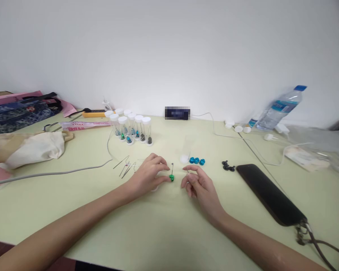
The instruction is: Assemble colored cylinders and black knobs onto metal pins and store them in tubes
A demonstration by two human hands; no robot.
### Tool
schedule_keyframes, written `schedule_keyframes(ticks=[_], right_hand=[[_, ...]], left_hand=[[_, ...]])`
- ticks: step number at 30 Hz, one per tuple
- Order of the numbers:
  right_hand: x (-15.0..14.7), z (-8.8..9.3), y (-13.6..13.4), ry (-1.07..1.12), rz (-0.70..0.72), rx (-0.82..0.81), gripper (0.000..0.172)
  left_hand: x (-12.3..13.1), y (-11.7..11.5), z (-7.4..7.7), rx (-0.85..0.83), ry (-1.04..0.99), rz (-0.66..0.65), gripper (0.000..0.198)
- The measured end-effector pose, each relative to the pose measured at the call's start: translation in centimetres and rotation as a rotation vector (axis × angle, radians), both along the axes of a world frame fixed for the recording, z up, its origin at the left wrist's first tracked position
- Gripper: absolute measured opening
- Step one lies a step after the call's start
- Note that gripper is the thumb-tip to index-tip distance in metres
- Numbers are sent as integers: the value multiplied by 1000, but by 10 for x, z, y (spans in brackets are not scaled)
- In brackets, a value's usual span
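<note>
My left hand (149, 172) rests on the pale green table (147, 222), its fingertips pinching a green bead (171, 177) with a thin metal pin (172, 168) standing up through it. My right hand (197, 183) lies just right of the bead, thumb and forefinger pinched near a small thin object at its fingertips; what it is I cannot make out. Three blue beads (197, 161) sit beyond my right hand beside an open clear vial (186, 150). Small black beads (228, 166) lie further right. Several loose needles (124, 166) lie left of my left hand.
Several capped clear vials (131, 128) with beads stand at the back. A black phone case (269, 192) with a cord lies at right, a water bottle (281, 107) behind it. Bags (22, 111) and a cloth pouch (31, 148) sit left, with a grey cable (59, 173).
</note>
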State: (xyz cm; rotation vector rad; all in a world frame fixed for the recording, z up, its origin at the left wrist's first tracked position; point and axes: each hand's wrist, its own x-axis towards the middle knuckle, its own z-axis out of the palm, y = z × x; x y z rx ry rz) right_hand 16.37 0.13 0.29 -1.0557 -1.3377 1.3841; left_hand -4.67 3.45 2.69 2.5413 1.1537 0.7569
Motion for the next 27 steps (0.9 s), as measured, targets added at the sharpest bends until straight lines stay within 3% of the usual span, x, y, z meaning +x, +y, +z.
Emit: schedule_keyframes(ticks=[3, 7, 13, 17, 21, 24, 27], right_hand=[[-1, 0, -1, 48, -28, -21, 25], [-2, 0, -3, 23, -15, 20, 24], [-2, 2, -3, -48, -15, 56, 23], [-2, 3, -4, -81, -20, 47, 23], [-2, 5, -6, -91, -21, 17, 24], [-2, 5, -6, -84, -23, 10, 24], [-2, 5, -6, -81, -21, 1, 25]], left_hand=[[8, -1, -7, -21, -11, -3, 19], [15, 0, -13, -16, 13, 1, 6], [11, -3, -11, 15, 53, 25, 14], [-11, 2, -1, 4, 27, 42, 19], [-47, 17, 10, 25, 66, 230, 19], [-70, 30, 11, -26, 130, 359, 20], [-78, 36, 7, -122, 165, 381, 21]])
